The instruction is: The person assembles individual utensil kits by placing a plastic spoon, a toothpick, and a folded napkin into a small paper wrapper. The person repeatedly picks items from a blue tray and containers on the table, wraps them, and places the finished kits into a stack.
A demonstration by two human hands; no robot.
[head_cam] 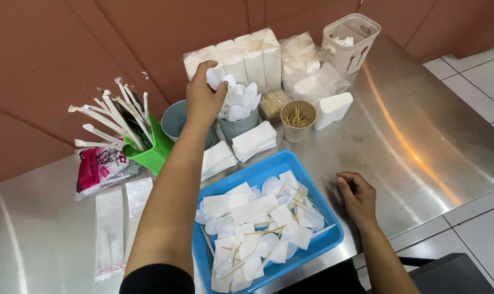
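Head view of a steel table [437,125] set against a brown wall. Left hand [203,98], upper centre of the frame: arm stretched forward, fingers closed on a white plastic spoon [214,78] held just above a grey cup [238,126] that stands packed with more white spoons, bowls up. Right hand [357,197], lower right: resting on the bare steel just beside the blue tray [269,166], fingers loosely curled and holding nothing.

The blue tray, lower centre, lies between the two arms and contains a loose mix of white spoons, folded white napkins and wooden toothpicks. Behind it, two small stacks of napkins [253,140] lie on the table, near the grey cup. To the right of that cup stands a beige cup of toothpicks [297,121], and next to it a white paper box [332,109]. Wrapped packs of white tissue [241,57] line the wall at upper centre, with a white slotted holder [349,41] at upper right. At left, a green basket [151,149] holds paper-wrapped straws; below it lie a pink-printed packet [97,169] and clear plastic bags [110,231].
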